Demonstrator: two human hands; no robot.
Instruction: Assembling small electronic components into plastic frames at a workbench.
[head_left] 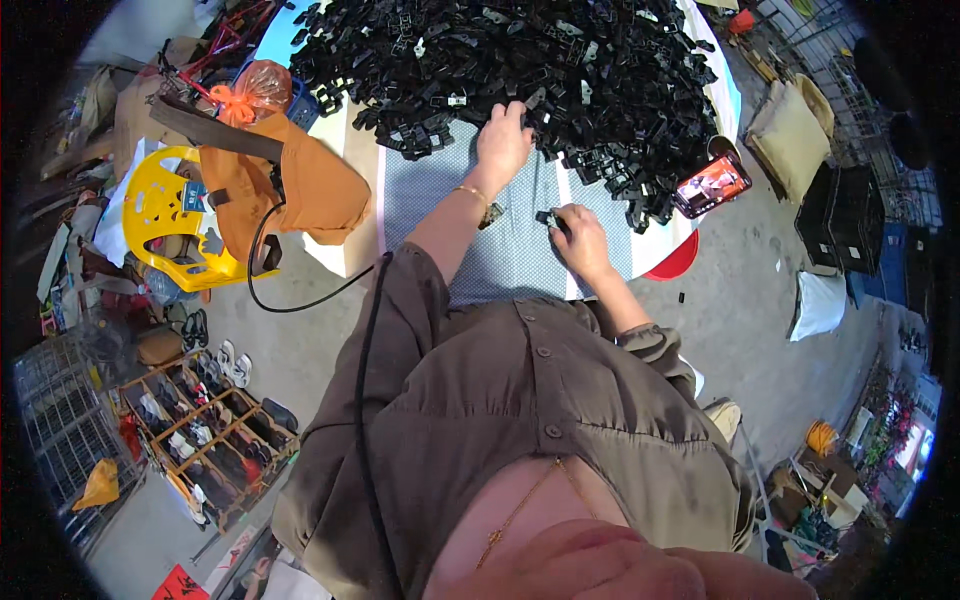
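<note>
A large heap of small black plastic clip-like parts (480,60) covers the far side of the table. My left hand (503,142) reaches to the heap's near edge, its fingers bent in among the parts. What lies between those fingertips, if anything, is hidden. Closer to my body and further right, my right hand (580,243) pinches a small black plastic part (546,217) just above the patterned grey-blue cloth (415,195). A dark bracelet piece hangs at my left wrist.
A phone with a lit screen (712,185) stands at the table's right edge, above a red basin (675,260). To the left is a yellow plastic chair (150,215) with an orange-brown bag (320,185). A black cable (300,308) runs across to my body.
</note>
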